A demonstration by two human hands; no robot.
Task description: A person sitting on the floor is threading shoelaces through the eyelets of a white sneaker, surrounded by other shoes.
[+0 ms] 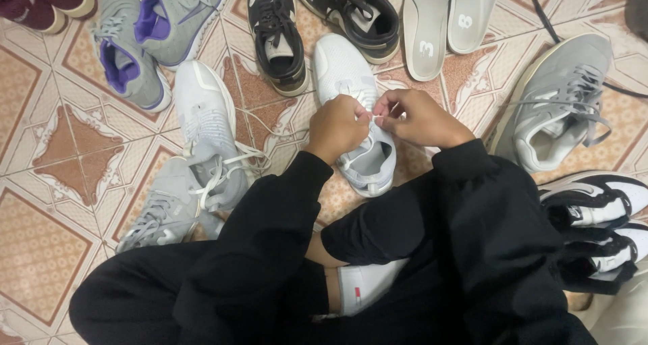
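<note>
A white sneaker (344,68) lies on the tiled floor in front of me, toe pointing away. My left hand (335,126) and my right hand (417,118) meet over its lace area, each pinching a white lace (375,116) between the fingertips. Both fists cover the tongue and most of the lacing. The heel opening (370,164) shows below my hands. Its matching white sneaker (206,119) lies to the left with loose laces trailing.
Shoes ring me on the patterned tile floor (61,149): grey-purple pair (145,35) far left, black pair (317,21) ahead, grey insoles (442,18), grey sneaker (563,102) right, black-white pair (597,223) near right, grey sneaker (162,213) near left. My crossed legs in black fill the foreground.
</note>
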